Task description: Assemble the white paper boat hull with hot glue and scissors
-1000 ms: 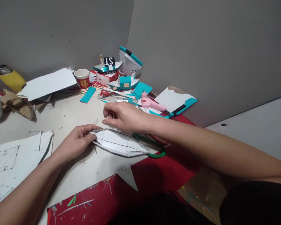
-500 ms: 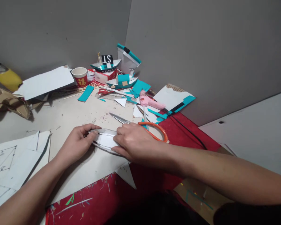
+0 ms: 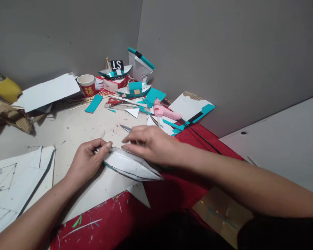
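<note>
Withdrawn from inside the card boat hull, the right hand has parted fingers, while the left hand pinches one end, best lightly to avoid creasing.

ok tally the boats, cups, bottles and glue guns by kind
Small card model boats: 3 (white-lined pointed hull in the left hand, teal-and-white boat with black sail, teal-and-white boat with teal canopy)
Red-and-white paper cup: 1
Yellow bottle with dark top: 1
Pink plastic glue gun: 1
Total: 6
</note>
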`<state>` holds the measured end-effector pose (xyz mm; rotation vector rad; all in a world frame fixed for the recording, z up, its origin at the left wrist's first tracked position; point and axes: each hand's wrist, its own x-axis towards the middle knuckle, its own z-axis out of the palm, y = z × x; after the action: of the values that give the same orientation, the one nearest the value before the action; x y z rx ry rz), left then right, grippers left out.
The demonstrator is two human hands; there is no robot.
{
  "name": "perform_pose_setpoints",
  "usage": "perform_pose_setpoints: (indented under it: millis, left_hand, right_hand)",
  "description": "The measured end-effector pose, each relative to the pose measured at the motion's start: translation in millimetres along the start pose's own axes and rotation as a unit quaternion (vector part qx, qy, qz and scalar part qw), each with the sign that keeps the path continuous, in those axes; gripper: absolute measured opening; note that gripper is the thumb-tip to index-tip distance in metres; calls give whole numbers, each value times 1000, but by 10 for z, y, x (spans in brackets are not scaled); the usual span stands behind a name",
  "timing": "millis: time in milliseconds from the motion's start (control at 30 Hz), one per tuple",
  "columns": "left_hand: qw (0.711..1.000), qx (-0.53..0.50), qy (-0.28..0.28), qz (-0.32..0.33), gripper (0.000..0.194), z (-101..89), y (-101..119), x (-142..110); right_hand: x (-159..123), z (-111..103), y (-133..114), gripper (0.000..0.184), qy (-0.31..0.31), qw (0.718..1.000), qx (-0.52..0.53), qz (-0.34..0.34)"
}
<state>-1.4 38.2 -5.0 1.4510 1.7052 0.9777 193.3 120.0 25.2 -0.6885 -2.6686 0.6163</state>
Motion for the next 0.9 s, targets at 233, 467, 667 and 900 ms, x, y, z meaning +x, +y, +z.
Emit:
perform_pose_setpoints:
  millis: [233,467,667,900]
  left_hand:
    - [998,44,32,33,31,-84,11,14]
    - [989,-54,133,48,28,-91,71,3]
    - [957,-258,125,-38,42,-44,71,-15]
    - [990,-93,103,0,22,46,137,-111]
  right_hand:
    - [180,72,-33,31,-127,975,169,65]
    - [249,319,-195,10,-75,973,200,84]
    - [250,329,-155,9,60,974,171,136]
    - [231,305,-246,10,41,978,146,145]
